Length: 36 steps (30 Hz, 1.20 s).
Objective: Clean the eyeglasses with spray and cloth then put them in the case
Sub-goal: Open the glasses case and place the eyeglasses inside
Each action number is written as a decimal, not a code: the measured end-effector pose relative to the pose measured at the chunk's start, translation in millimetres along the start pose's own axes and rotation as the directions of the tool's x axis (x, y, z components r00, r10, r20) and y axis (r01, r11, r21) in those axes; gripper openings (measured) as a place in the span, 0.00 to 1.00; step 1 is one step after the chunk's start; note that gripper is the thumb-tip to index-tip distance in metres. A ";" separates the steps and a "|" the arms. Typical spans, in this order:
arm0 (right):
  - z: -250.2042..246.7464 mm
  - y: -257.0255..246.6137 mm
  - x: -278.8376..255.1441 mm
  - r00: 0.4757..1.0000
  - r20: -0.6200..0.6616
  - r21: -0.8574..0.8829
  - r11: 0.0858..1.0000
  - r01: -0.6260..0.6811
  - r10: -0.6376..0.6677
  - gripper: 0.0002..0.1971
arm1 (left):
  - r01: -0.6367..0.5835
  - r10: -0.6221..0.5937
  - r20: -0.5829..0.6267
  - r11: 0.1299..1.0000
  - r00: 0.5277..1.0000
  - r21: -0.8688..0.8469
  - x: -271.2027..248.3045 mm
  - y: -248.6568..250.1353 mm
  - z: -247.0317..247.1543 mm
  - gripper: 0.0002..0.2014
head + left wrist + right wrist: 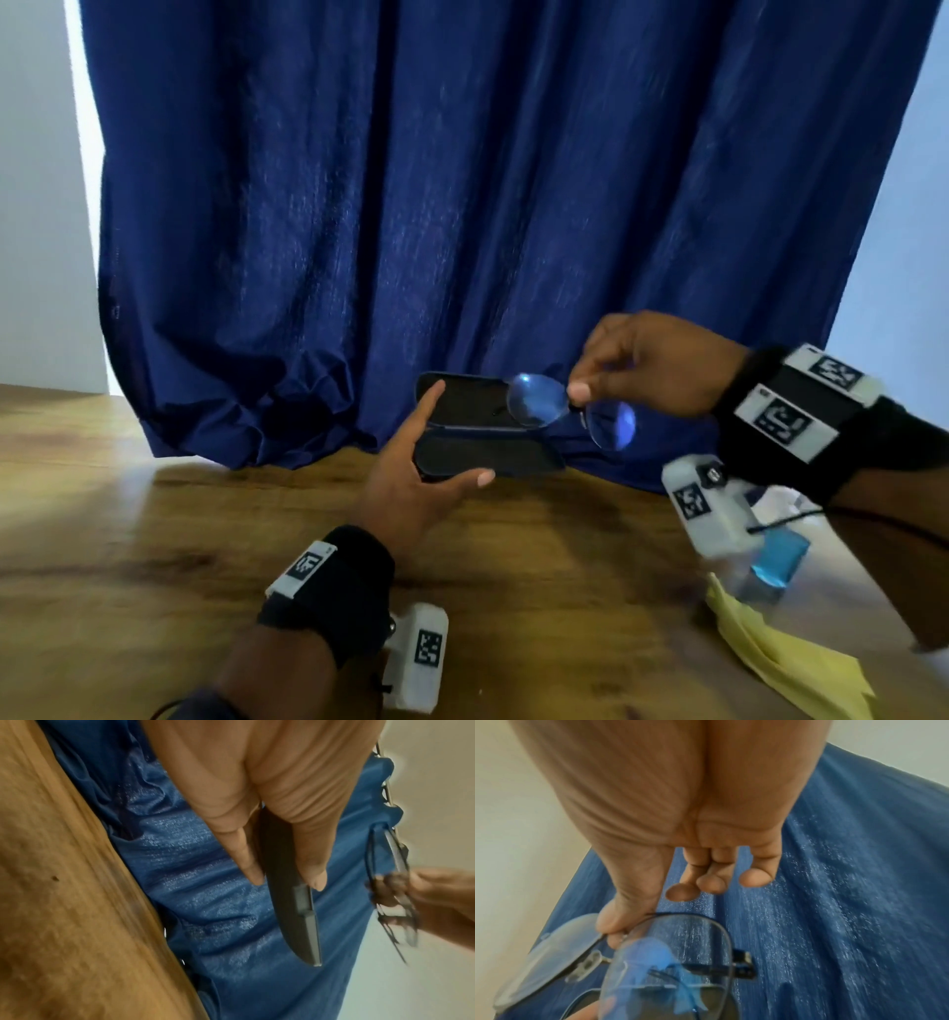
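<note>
A black eyeglass case [477,437] is held open just above the wooden table [154,514]. My left hand [460,432] grips it, forefinger along the lid's left end and thumb on the front half. In the left wrist view the case [290,902] sits edge-on between thumb and fingers of that hand [287,881]. My right hand [577,395] pinches the thin-framed eyeglasses [534,403] at the bridge, hanging them over the case's right end. The right wrist view shows the eyeglasses [675,953] below that hand [611,935], temples folded.
A dark blue curtain [462,205] hangs right behind the case and bunches on the table. At the lower right, partly behind my right wrist, stand a spray bottle [775,560] with blue liquid and a yellow cloth [780,652].
</note>
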State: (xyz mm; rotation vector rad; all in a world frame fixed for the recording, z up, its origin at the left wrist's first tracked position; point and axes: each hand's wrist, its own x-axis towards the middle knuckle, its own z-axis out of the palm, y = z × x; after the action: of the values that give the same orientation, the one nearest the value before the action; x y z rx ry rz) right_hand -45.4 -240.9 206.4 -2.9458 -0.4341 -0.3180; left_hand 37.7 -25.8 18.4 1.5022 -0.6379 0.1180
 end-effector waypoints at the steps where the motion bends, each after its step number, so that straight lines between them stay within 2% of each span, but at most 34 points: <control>1: -2.0 -2.5 7.8 0.999 -0.011 -0.019 0.999 0.032 -0.032 0.05 | -0.003 0.003 0.025 1.000 1.000 -0.011 -1.6 1.4 5.3 0.52; 6: 22.3 -15.9 39.5 0.992 0.109 -0.113 0.991 0.072 -0.060 0.07 | -0.004 0.008 0.059 0.998 0.998 -0.064 -4.3 6.2 16.7 0.52; 12: 51.9 -16.5 49.9 0.979 0.204 -0.085 0.996 0.021 -0.004 0.08 | 0.008 -0.002 0.049 0.994 0.999 -0.107 -5.2 8.8 16.5 0.52; 22: 61.0 -13.3 43.8 0.987 0.152 -0.108 0.994 -0.035 0.052 0.10 | 0.031 -0.021 0.092 0.993 0.996 -0.116 -8.1 12.3 19.0 0.51; 24: 57.8 -13.0 41.7 0.992 0.116 -0.107 0.994 -0.030 0.043 0.14 | 0.033 -0.021 0.087 0.990 0.996 -0.135 -8.1 12.8 18.4 0.51; 26: 53.4 -9.2 35.7 0.999 -0.001 -0.052 0.998 -0.040 0.040 0.18 | 0.006 0.004 0.067 0.991 0.998 -0.136 -7.2 12.6 17.0 0.50; 29: 53.1 3.8 19.2 0.975 -0.194 0.122 0.988 -0.090 0.113 0.35 | -0.025 0.032 0.047 0.988 0.998 -0.151 -7.3 15.2 14.9 0.49; 31: 59.4 14.1 6.6 0.963 -0.186 0.218 0.964 -0.152 0.194 0.54 | -0.042 0.049 0.040 0.986 0.998 -0.161 -8.4 17.5 14.0 0.49; 33: 70.1 25.7 -3.2 0.969 -0.095 0.285 0.939 -0.191 0.226 0.67 | -0.061 0.068 0.037 0.983 0.997 -0.171 -9.1 19.4 13.6 0.49; 34: 76.0 29.6 -6.9 0.975 -0.048 0.311 0.931 -0.192 0.217 0.71 | -0.065 0.072 0.035 0.983 0.997 -0.173 -9.3 20.0 13.5 0.49; 36: 88.1 36.5 -11.3 0.984 -0.025 0.326 0.932 -0.160 0.178 0.71 | -0.066 0.074 0.036 0.982 0.997 -0.176 -9.8 20.7 13.6 0.51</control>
State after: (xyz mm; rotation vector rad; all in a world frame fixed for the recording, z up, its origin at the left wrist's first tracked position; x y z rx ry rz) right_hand -28.6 -263.1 114.5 -2.6230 -0.1995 -0.2750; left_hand 15.8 -33.7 31.5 1.3166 -0.7170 0.0824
